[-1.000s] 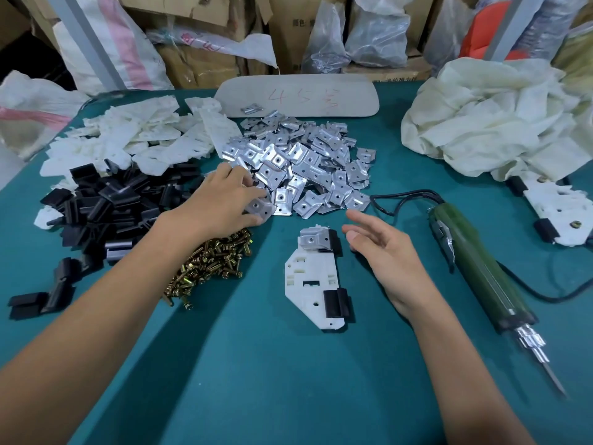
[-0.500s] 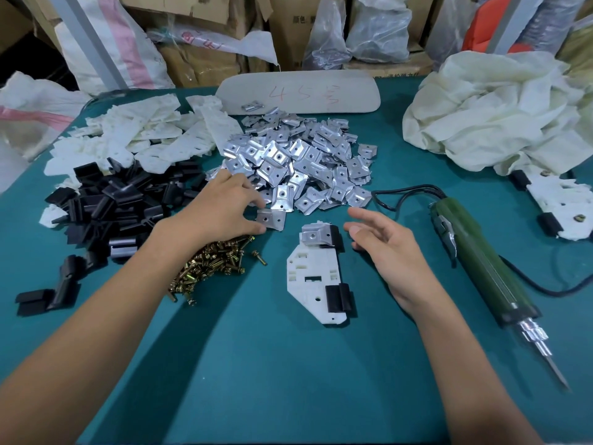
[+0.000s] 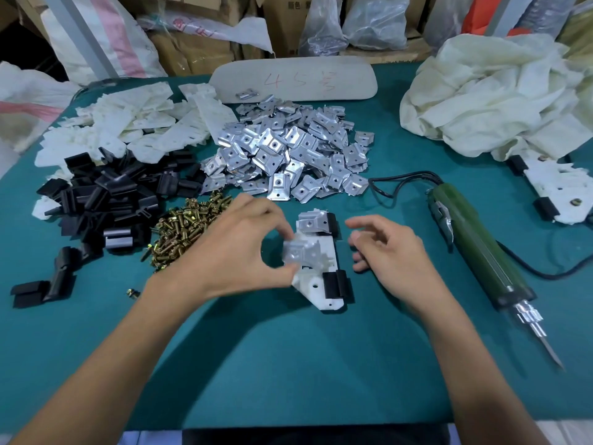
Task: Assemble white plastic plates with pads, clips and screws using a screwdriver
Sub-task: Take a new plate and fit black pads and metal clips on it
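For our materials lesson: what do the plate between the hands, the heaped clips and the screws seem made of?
Plate: white moulded plastic, matt, judging by its dull, even surface.
Clips: thin sheet metal, likely steel, with bright glinting folds.
Screws: metal with a brassy yellow sheen, perhaps plated.

Legible markings. A pale oval board (image 3: 346,88) lying at the far edge of the desk (image 3: 288,364) bears the red handwritten digits "4 5", followed by a third red character too loose to read. A cardboard box (image 3: 288,30) behind it carries small dark printed Chinese characters, and a white sack (image 3: 231,30) faint red print; neither is legible.
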A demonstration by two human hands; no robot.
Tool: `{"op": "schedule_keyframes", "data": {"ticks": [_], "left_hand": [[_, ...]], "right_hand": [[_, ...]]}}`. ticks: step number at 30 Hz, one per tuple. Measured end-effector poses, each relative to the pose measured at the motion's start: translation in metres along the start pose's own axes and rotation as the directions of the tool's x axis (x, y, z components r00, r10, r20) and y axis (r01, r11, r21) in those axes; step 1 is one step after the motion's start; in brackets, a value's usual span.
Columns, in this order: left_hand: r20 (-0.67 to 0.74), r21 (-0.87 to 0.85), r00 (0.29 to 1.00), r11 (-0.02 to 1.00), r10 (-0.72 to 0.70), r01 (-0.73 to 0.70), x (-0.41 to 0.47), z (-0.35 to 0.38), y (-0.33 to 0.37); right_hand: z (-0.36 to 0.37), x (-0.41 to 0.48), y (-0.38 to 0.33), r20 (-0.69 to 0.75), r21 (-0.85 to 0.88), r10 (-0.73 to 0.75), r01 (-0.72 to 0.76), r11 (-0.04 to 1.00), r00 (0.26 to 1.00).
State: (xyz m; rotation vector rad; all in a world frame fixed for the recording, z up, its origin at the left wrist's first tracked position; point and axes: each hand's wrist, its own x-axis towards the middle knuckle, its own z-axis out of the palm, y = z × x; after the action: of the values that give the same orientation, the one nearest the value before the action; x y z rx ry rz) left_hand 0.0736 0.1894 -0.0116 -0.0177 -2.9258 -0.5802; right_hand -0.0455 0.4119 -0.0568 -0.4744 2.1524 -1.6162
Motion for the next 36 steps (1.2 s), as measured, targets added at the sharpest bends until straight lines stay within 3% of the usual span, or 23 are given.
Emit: {"op": "schedule_keyframes", "data": {"ticks": [8, 36], "left_hand": [[-0.019, -0.05, 1.0, 0.998, 0.024, -0.025, -0.019, 0.017, 0.017], [0.011, -0.142, 1.0, 0.99, -0.026, 0.027, -0.021, 0.031, 0.026]], "right_hand": [[-0.003, -0.034, 0.009, 0.157, -0.045, 0.123, -0.118, 0.992, 0.98], [-0.001, -0.035, 0.016, 0.184, 0.061, 0.119, -0.132, 0.989, 0.976]]}}
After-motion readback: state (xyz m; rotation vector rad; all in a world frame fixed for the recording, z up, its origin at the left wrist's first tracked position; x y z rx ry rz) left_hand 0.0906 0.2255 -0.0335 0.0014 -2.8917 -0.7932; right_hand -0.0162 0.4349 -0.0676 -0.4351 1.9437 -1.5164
